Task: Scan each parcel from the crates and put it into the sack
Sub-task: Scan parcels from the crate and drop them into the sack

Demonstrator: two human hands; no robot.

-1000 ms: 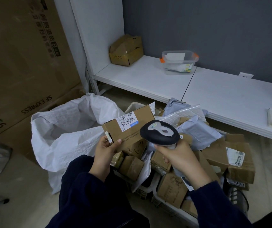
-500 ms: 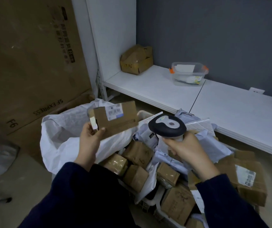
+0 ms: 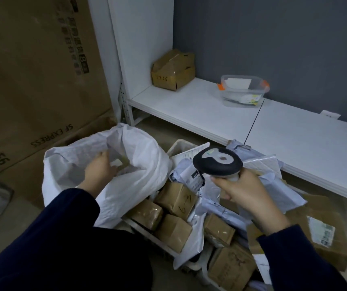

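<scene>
Since half a second ago, my left hand (image 3: 100,171) has carried the small cardboard box (image 3: 119,162) from the scanning position in front of me down into the mouth of the white sack (image 3: 143,181). The box now sits inside the opening, at my fingertips. Motion blur prevents me from telling whether I am gripping it or have let go. My right hand (image 3: 246,192) is wrapped firmly round the handle of the scanner (image 3: 217,162), which I hold raised above the crates (image 3: 178,144), probably so it is ready for the next label. Parcels (image 3: 176,199) lie piled in the crates, just beside the sack, which keeps each transfer short.
</scene>
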